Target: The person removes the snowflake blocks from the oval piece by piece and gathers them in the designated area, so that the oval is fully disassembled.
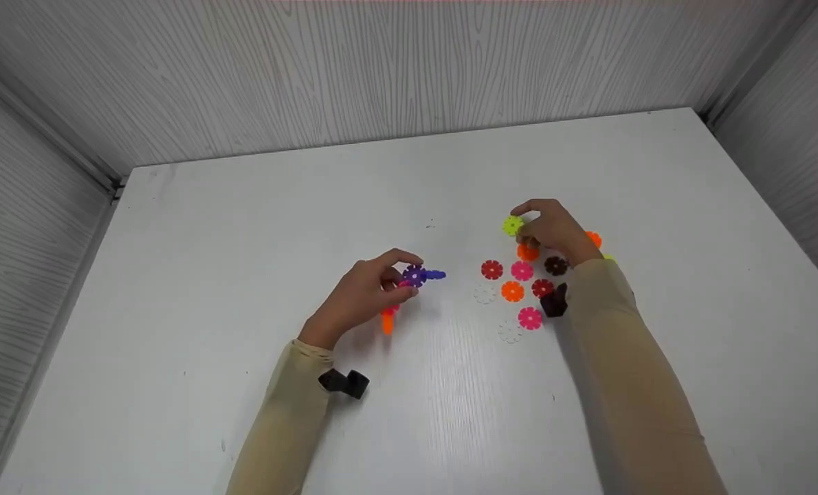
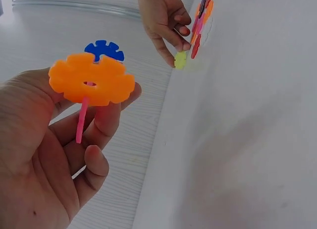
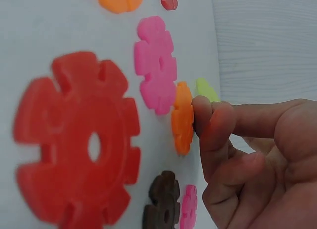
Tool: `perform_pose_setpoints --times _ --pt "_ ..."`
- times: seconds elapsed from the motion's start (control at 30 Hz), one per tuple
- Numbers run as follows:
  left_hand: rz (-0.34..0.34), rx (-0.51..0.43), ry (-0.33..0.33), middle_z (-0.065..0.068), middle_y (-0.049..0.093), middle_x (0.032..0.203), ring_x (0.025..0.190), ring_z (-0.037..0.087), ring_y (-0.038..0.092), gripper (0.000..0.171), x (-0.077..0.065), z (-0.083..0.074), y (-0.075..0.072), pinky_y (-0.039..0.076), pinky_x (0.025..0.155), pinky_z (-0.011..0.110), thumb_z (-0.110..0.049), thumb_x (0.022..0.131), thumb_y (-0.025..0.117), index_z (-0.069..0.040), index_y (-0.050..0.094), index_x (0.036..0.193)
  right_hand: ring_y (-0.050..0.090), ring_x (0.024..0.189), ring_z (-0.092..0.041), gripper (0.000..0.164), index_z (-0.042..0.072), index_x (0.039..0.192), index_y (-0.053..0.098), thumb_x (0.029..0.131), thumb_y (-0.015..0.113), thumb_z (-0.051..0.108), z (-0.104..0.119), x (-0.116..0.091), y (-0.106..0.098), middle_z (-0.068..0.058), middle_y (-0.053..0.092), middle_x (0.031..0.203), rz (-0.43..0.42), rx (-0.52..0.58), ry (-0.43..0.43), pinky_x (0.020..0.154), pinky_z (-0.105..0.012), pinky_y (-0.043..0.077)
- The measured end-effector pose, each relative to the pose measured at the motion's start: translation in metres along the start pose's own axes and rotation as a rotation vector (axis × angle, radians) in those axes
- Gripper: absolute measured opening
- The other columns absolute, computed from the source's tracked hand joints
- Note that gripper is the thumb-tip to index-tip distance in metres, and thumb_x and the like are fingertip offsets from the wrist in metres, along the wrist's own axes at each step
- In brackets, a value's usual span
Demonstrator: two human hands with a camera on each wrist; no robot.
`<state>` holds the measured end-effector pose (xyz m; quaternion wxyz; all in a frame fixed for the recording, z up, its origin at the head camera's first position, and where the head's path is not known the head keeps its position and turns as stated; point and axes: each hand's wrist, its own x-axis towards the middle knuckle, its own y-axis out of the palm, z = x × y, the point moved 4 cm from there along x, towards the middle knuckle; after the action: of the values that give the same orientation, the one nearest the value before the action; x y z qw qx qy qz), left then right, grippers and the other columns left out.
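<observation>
My left hand [image 1: 362,290] pinches a small assembly of notched plastic interlocking discs between thumb and fingers. In it, a purple disc [image 1: 414,276] shows at the fingertips, with a blue disc [image 1: 436,275] slotted on its right. An orange disc [image 2: 91,80] and a pink disc [image 2: 81,121] join at the near end; the fingers hide part of the assembly. My right hand [image 1: 552,225] pinches a yellow-green interlocking disc [image 1: 512,225] at the far edge of the loose discs. An orange disc [image 3: 183,117] lies right by its fingertips.
Loose discs lie on the white table [image 1: 209,275] under and beside the right hand: red [image 1: 491,269], pink [image 1: 530,318], orange [image 1: 512,291], dark brown [image 1: 556,266] and clear [image 1: 510,333] ones. Pale wood-grain panels [image 1: 395,69] rise behind the table and at both sides.
</observation>
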<state>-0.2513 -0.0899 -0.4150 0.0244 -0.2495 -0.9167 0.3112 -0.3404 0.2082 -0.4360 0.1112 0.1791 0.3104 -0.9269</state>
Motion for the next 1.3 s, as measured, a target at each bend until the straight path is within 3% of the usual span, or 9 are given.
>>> perform_pose_setpoints --times 0.33,0.7,0.9,1.07,1.3 --pt "-0.003 0.02 -0.021 0.003 0.072 0.094 0.074 0.014 0.06 0.04 0.0 0.001 0.001 0.05 0.066 0.025 -0.02 0.087 0.071 -0.02 0.055 0.124 0.054 0.071 -0.017 0.04 0.009 0.134 0.052 0.094 0.052 0.011 0.001 0.001 0.001 -0.007 0.065 0.089 -0.022 -0.042 0.016 0.073 -0.027 0.047" --pt "-0.038 0.043 0.038 0.005 0.07 0.091 0.072 0.013 0.057 0.038 -0.001 -0.004 0.001 0.045 0.065 0.025 -0.019 0.086 0.072 -0.018 0.059 0.122 0.062 0.081 -0.027 0.044 0.008 0.139 0.046 0.097 0.055 0.019 0.017 -0.014 -0.005 -0.021 0.064 0.11 -0.013 -0.027 -0.101 0.095 -0.046 0.044" --pt "-0.056 0.03 0.043 0.004 0.069 0.09 0.073 0.014 0.056 0.04 -0.001 -0.004 0.002 0.044 0.064 0.025 -0.02 0.085 0.073 -0.018 0.059 0.123 0.063 0.087 -0.032 0.048 0.009 0.141 0.043 0.096 0.057 0.021 0.025 -0.028 0.001 -0.021 0.064 0.108 0.004 0.009 -0.188 0.089 -0.041 0.042" --pt "-0.056 0.034 0.031 0.004 0.07 0.091 0.074 0.015 0.057 0.044 0.0 -0.004 0.004 0.047 0.064 0.025 -0.022 0.085 0.074 -0.018 0.057 0.126 0.066 0.084 -0.031 0.053 0.012 0.144 0.038 0.097 0.056 0.029 0.034 -0.045 0.007 -0.021 0.061 0.11 0.051 -0.001 -0.284 0.078 -0.034 0.049" --pt "-0.035 0.03 0.003 0.003 0.072 0.094 0.077 0.014 0.06 0.042 -0.002 -0.009 0.006 0.049 0.066 0.026 -0.024 0.084 0.075 -0.018 0.055 0.122 0.067 0.092 -0.037 0.057 0.017 0.145 0.035 0.096 0.059 0.033 0.042 -0.068 0.018 -0.019 0.062 0.118 0.149 -0.002 -0.351 0.077 -0.039 0.055"
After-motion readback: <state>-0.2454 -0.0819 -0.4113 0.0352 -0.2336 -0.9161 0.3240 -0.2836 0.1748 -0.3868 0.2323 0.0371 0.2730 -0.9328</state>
